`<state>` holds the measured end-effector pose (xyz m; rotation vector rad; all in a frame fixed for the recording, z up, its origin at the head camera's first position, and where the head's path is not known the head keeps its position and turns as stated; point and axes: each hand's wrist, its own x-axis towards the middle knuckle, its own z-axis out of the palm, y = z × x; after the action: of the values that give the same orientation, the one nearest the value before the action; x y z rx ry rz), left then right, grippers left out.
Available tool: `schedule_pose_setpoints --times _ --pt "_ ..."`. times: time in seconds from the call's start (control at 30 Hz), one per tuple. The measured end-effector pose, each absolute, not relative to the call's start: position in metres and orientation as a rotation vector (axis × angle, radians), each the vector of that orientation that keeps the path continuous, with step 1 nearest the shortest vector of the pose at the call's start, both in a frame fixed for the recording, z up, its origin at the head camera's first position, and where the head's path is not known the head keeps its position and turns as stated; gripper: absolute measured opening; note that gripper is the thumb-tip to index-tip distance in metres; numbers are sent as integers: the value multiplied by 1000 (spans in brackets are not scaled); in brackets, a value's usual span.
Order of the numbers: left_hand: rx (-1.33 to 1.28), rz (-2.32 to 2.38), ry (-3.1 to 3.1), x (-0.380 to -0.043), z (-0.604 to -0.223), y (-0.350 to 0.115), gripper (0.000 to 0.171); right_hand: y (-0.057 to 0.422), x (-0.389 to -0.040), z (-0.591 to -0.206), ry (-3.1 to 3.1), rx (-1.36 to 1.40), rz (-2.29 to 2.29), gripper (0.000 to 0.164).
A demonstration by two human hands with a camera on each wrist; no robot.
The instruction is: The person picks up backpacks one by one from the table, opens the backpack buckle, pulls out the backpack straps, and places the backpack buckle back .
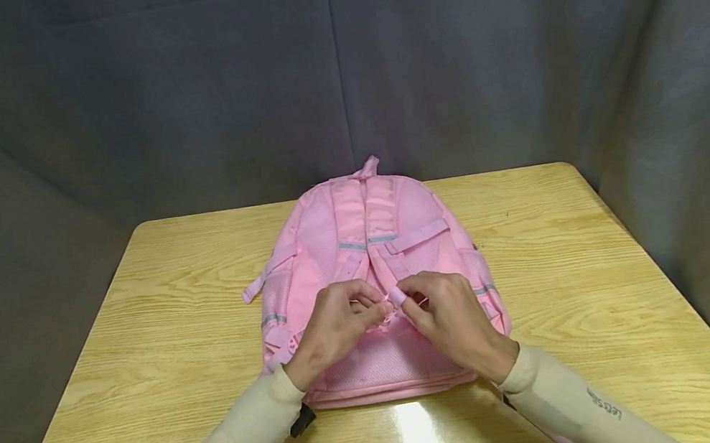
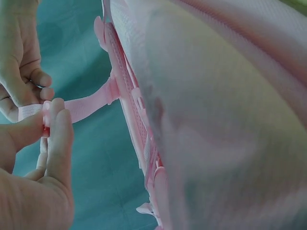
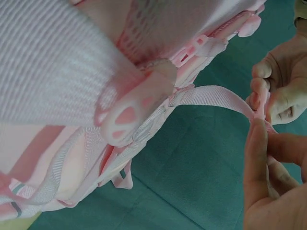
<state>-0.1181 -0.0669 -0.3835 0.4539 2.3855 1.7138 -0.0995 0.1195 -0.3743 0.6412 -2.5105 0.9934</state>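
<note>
A pink backpack [image 1: 376,363] lies on the table with its shoulder straps facing up. Over its lower middle, both hands work close together on a pink webbing strap [image 2: 91,103]. Finger and thumb of my left hand [image 1: 342,320] pinch a small pink plastic buckle [image 2: 46,115] threaded on that strap. Beside it, my right hand [image 1: 451,309] pinches the webbing, part of which shows as a loop [image 1: 397,295] at its fingertips in the head view. Fingers cover part of the buckle in each wrist view.
The backpack rests on a wood-grain table [image 1: 598,311]. A loose strap [image 1: 263,278] sticks out at the bag's left, and another strap [image 1: 421,236] lies across its upper right. Dark grey curtains [image 1: 219,98] enclose the back and sides.
</note>
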Motion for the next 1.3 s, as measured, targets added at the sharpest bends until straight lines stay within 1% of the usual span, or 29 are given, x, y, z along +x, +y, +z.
schedule_pose_setpoints --times 0.27,0.57,0.73,0.93,1.1,1.3 --pt "509 1684 2426 -118 -384 -67 5 121 -101 -373 -2532 617 1008 12" --pt "366 1714 2339 -122 -380 -67 7 119 -98 -378 -2427 632 991 4" --pt "327 1766 2248 -124 -379 -66 8 119 -97 -381 -2391 647 1022 3" --pt "382 1715 2355 -122 -378 -67 5 119 -98 -380 -2419 619 1033 5" --pt "407 1709 2388 -119 -379 -67 4 118 -98 -376 -2448 654 954 10" --pt "437 1724 2391 -117 -380 -65 4 118 -98 -378 -2412 718 855 8"
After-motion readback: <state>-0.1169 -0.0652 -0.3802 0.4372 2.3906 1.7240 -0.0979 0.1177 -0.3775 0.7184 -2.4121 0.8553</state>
